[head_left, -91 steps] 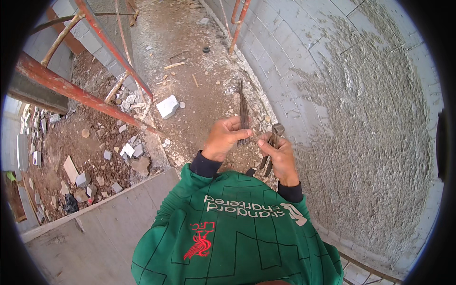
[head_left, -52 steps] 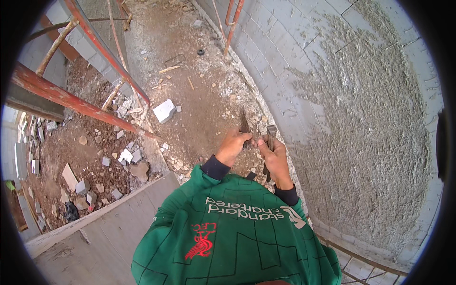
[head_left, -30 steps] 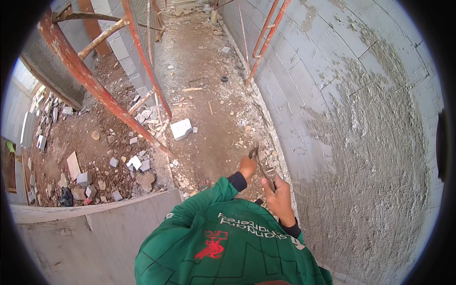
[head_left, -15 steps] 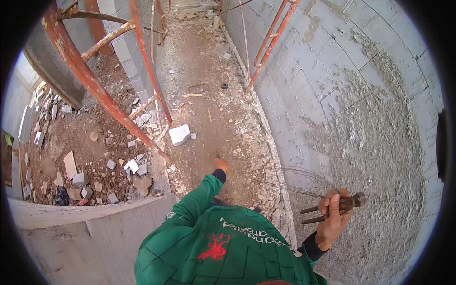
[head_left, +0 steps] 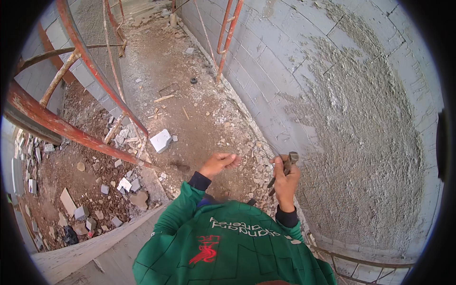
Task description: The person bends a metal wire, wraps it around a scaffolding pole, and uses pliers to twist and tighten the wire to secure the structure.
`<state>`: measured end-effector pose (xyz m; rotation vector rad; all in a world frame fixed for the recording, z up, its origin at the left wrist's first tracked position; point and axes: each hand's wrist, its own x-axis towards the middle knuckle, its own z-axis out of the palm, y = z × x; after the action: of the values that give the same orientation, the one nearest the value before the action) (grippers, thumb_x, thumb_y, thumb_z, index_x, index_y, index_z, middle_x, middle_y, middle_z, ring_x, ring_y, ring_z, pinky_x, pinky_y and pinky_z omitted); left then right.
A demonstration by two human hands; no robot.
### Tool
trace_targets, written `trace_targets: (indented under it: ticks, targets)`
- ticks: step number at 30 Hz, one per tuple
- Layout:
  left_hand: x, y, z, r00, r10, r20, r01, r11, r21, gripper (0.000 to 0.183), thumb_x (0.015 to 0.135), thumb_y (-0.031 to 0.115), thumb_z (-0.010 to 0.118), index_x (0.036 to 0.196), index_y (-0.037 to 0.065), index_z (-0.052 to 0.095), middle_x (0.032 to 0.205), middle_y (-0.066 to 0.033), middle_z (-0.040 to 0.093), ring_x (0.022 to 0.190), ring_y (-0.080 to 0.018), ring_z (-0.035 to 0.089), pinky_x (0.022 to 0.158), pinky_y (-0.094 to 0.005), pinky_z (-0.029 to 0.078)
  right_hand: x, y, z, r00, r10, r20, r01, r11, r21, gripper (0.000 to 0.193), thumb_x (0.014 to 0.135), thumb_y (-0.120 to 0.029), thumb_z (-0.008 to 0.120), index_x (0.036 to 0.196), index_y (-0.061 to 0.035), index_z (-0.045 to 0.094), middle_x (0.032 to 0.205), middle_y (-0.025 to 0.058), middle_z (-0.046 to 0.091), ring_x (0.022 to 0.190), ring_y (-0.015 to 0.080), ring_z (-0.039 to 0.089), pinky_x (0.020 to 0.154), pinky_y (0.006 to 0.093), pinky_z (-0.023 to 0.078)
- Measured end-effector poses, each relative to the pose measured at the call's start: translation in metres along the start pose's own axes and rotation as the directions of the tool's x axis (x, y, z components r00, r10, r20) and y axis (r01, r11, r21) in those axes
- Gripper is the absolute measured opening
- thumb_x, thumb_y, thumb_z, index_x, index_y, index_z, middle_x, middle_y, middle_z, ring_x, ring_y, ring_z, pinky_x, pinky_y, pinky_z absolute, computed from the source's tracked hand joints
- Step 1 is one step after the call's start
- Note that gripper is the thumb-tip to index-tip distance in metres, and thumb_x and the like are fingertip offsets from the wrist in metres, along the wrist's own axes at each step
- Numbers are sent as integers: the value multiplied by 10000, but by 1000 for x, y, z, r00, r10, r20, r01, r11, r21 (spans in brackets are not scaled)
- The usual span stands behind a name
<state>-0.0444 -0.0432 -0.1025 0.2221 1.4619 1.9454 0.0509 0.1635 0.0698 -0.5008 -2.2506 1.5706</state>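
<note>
My right hand (head_left: 286, 186) is wrapped around a pair of pincers (head_left: 293, 157), jaws up, with the dark handles slanting down past the palm. Thin wire (head_left: 271, 146) bends out near its fingertips, faint against the ground and wall. Across from it, my left hand (head_left: 219, 164) is closed in a pinch, fingertips toward the right hand. Whatever the left fingers hold, if anything, is too fine to make out. Both hands are in front of my green shirt, above the rubble-strewn ground.
A rusty red scaffold frame (head_left: 76, 124) stands at the left, another scaffold leg (head_left: 226, 42) against the block wall (head_left: 266, 61). Rough mortar (head_left: 361, 142) covers part of that wall. A white block piece (head_left: 161, 141) lies on the dirt path (head_left: 156, 52). Rubble (head_left: 126, 185) is scattered at left.
My left hand has risen into view with its fingers pinched. My right hand has moved left, away from the wall, and turned the pincers more upright. The view has swung to the right.
</note>
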Motion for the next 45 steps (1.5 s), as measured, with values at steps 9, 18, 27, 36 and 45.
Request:
trace_targets:
  ticks: [9, 18, 27, 36, 45]
  targets:
    - [-26, 85, 77, 995, 43, -90, -70, 947, -313, 262, 972, 211, 724, 1120, -5, 716, 961, -32, 722, 850, -109, 633, 765, -261, 474, -21, 33, 34, 986, 66, 155, -86, 989, 123, 221, 1000, -219, 695, 1011, 1, 711, 686, -42, 573, 596, 46, 460, 538, 235, 354]
    - [-21, 81, 73, 995, -25, -97, -7, 950, -311, 200, 950, 184, 740, 1061, 18, 726, 950, -15, 709, 832, -100, 608, 752, -269, 440, -27, 36, 35, 976, 74, 203, -93, 992, 87, 218, 1000, -219, 687, 1069, -16, 730, 670, -51, 547, 592, 51, 414, 531, 254, 333]
    - [-17, 62, 61, 992, -93, -85, 50, 909, -414, 184, 973, 158, 702, 1070, 2, 720, 961, -28, 710, 870, -105, 618, 755, -270, 448, -23, 30, 34, 923, -12, 385, 99, 973, -206, 257, 978, -182, 692, 1133, 23, 695, 790, 86, 646, 635, 107, 516, 598, 313, 450]
    - [-33, 60, 10, 922, 40, -386, -165, 941, -297, 186, 984, 179, 701, 1067, 12, 695, 908, -35, 697, 858, -116, 646, 719, -255, 445, -12, 90, 52, 972, 42, 233, -44, 999, 4, 368, 1030, -304, 636, 1220, 10, 658, 937, 90, 713, 743, 126, 606, 685, 292, 504]
    - [-61, 91, 19, 809, 155, -567, -287, 946, -152, 164, 971, 183, 719, 1024, 28, 708, 850, -10, 675, 751, -91, 632, 637, -231, 415, 90, 132, 87, 919, -337, 206, 394, 826, -403, 530, 951, -444, 711, 1159, 43, 687, 1002, 199, 671, 842, 286, 650, 790, 431, 521]
